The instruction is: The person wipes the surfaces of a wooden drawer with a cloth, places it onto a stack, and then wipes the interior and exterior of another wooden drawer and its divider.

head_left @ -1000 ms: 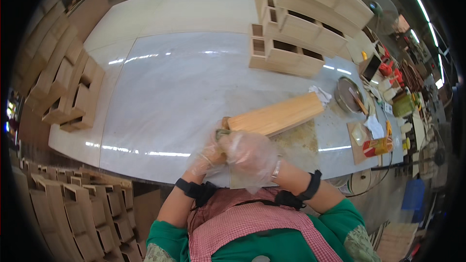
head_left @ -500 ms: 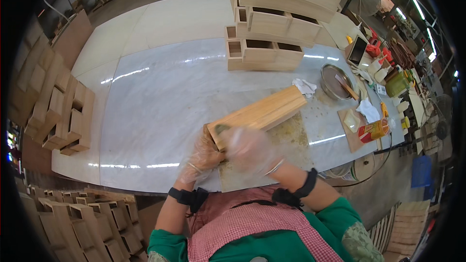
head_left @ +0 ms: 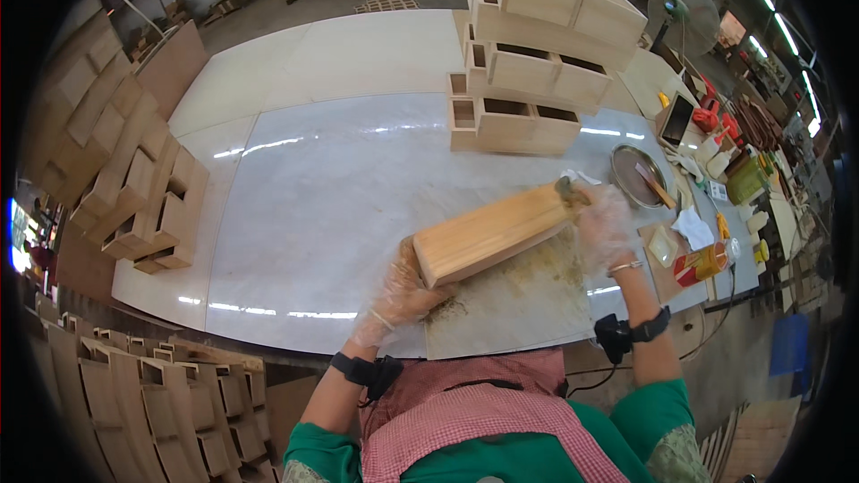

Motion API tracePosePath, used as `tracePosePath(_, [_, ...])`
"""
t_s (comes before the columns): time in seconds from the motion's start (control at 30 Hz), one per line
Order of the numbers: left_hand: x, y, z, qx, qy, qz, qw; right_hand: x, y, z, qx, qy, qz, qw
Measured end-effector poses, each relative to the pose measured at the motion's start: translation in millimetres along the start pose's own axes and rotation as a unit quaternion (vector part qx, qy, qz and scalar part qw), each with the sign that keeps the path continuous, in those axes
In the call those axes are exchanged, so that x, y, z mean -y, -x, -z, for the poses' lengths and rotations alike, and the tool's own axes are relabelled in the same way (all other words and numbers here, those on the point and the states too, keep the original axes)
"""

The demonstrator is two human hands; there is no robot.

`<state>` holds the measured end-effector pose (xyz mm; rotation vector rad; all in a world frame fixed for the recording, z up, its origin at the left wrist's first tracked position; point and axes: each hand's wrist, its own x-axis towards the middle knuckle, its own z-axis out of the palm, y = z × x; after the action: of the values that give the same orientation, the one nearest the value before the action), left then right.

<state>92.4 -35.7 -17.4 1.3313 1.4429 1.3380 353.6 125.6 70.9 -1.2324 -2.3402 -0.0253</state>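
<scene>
A long wooden box-shaped piece (head_left: 497,231), warm yellow on its top face, lies slantwise on the work table. At its near left end my left hand (head_left: 407,293), in a clear plastic glove, grips the corner with fingers wrapped round the end. My right hand (head_left: 604,222), also in a clear glove, is at the far right end. It pinches a small dark greenish rag (head_left: 570,191) against the top edge there. Beneath and beside the piece is a stained board (head_left: 519,309) with brownish smears.
Stacked pale drawer units (head_left: 528,130) stand at the back. To the right are a metal bowl (head_left: 617,165) with a brush, a white cloth (head_left: 693,229), a red-and-yellow container (head_left: 702,264) and bottles. More wooden units (head_left: 165,224) are piled at the left and lower left.
My right hand has moved with the rag from the left end of the wooden piece to its far right end. My left hand still holds the left end. The whole view has shifted.
</scene>
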Motion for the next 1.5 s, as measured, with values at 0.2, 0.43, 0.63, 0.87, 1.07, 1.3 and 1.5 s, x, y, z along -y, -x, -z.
tracePosePath(0.2, [-122.7,-21.7,7.0,0.015,-0.041,-0.126,0.991,59.7,-6.1,105.0,-0.107,-0.140,0.016,0.984])
tracePosePath(0.43, [-144.2,-61.2,-24.1,0.052,0.064,-0.227,0.970,78.5,-12.9,116.8,-0.079,-0.031,0.216,0.973])
tracePosePath(0.63, [-109.5,-88.8,-79.8,0.125,0.151,-0.182,0.964,72.6,-16.0,100.6,-0.011,0.007,0.211,0.977])
tracePosePath(0.87, [-97.0,-115.4,-95.9,0.201,-0.058,-0.190,0.959,1.6,-41.5,77.8,-0.016,-0.161,0.070,0.984])
tracePosePath(1.07, [-110.6,-100.9,-92.0,0.120,0.146,-0.160,0.969,69.7,-30.7,91.2,-0.072,-0.022,0.221,0.972])
tracePosePath(1.3, [-112.8,-108.7,-81.7,0.124,0.105,-0.198,0.967,58.9,-24.7,56.2,-0.107,-0.066,0.247,0.961])
tracePosePath(1.5, [-105.8,-112.9,-80.5,0.110,0.075,-0.179,0.975,63.9,-11.7,89.0,-0.098,-0.039,0.193,0.975])
